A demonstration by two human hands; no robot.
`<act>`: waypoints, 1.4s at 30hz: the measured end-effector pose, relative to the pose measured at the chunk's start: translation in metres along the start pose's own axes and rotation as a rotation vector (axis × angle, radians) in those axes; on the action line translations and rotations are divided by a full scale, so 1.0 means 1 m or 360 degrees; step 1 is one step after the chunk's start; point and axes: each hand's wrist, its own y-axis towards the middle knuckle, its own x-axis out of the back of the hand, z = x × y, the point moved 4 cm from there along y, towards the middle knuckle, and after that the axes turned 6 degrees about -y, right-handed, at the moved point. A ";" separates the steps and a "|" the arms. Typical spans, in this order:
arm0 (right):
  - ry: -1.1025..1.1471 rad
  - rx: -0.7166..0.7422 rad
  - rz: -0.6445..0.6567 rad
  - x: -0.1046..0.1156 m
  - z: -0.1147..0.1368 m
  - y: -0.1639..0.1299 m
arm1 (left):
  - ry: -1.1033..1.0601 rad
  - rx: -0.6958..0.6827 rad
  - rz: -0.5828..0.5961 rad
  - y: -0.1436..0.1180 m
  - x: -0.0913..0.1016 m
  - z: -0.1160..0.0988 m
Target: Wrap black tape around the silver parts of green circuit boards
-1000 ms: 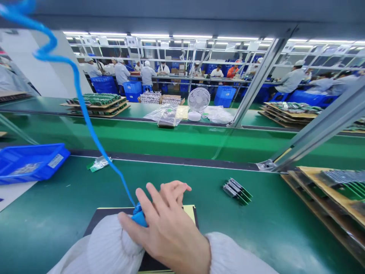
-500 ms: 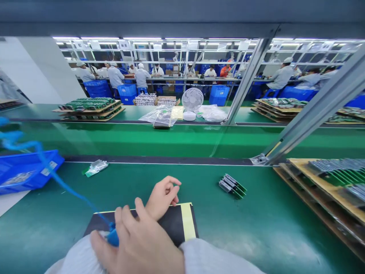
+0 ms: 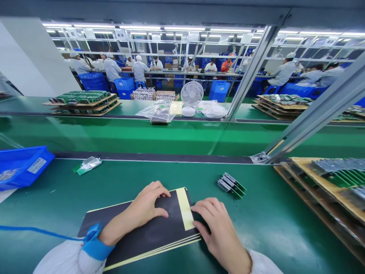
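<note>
The right hand (image 3: 221, 232) has left the blue wrist strap (image 3: 95, 243), and both it and the left hand (image 3: 148, 203) now rest flat, fingers spread, on the black sheets (image 3: 159, 232) stacked on the green surface (image 3: 128, 179), gripping nothing.

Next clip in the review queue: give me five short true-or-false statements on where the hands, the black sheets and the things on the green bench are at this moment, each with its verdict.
1. The left hand rests on top of the black sheets. True.
2. The right hand holds the small stack of green boards. False: it touches the right edge of the sheets; the boards lie apart on the bench, untouched.
3. A blue strap with a blue cord circles the left wrist. True.
4. The blue bin stands at the bench's right edge. False: it is at the left edge; loaded cardboard trays are on the right.
5. The white fan stands on the far bench, beyond the belt. True.
</note>
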 end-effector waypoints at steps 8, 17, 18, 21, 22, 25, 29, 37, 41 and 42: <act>0.0004 0.0015 0.0037 -0.010 0.002 -0.021 | -0.0008 -0.0058 0.0113 -0.001 -0.005 0.000; -0.0357 0.0141 0.0010 -0.011 0.011 -0.024 | 0.0009 -0.0055 0.0124 -0.001 -0.006 0.000; -0.0358 0.0117 0.0031 -0.011 0.011 -0.023 | 0.0011 -0.0054 0.0124 -0.001 -0.006 0.000; -0.0329 0.0056 0.0077 -0.011 0.011 -0.022 | 0.0015 -0.0060 0.0124 -0.001 -0.006 -0.001; -0.0326 0.0052 0.0070 -0.011 0.011 -0.022 | 0.0016 -0.0062 0.0125 -0.001 -0.006 -0.001; -0.0359 0.0094 0.0009 -0.008 0.012 -0.021 | 0.0022 -0.0063 0.0125 -0.001 -0.006 0.000; -0.0386 0.0168 -0.0019 -0.004 0.017 -0.018 | 0.0030 -0.0061 0.0127 -0.001 -0.007 0.002; -0.0477 0.0232 0.0006 -0.005 0.020 -0.019 | 0.0033 -0.0061 0.0133 -0.001 -0.006 0.001; -0.0467 0.0279 -0.0008 -0.005 0.022 -0.018 | 0.0028 -0.0059 0.0147 0.000 -0.006 0.000; -0.0463 0.0262 0.0007 -0.005 0.023 -0.017 | 0.0026 -0.0059 0.0149 0.000 -0.006 0.000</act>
